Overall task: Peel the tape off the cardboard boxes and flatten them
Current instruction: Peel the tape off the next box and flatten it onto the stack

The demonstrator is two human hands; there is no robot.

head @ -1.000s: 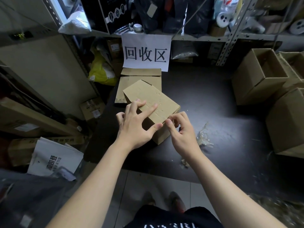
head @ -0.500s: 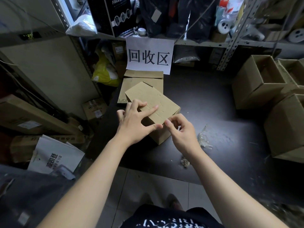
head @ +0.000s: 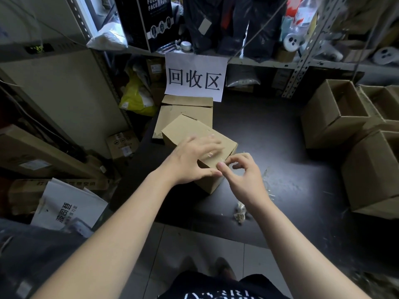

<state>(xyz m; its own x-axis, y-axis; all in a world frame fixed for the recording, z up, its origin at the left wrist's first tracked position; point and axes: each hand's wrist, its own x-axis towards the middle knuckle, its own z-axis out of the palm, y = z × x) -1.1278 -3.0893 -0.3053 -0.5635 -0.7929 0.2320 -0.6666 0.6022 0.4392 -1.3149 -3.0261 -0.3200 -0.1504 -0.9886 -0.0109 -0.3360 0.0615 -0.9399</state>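
A small closed cardboard box stands on the dark table, turned at an angle. My left hand rests flat on its top with fingers spread, blurred by motion. At the box's near right corner my right hand pinches a strip of clear tape between thumb and forefinger. Behind the box lies a flattened cardboard box.
Several open cardboard boxes stand at the table's right side. Crumpled tape scraps lie near the front edge. A white paper sign hangs from the shelf behind. Boxes and a white bag crowd the floor at left.
My left hand has slid to the right across the box top, its fingers now blurred. My right hand stays at the near corner, pinching the tape. The camera has tilted slightly.
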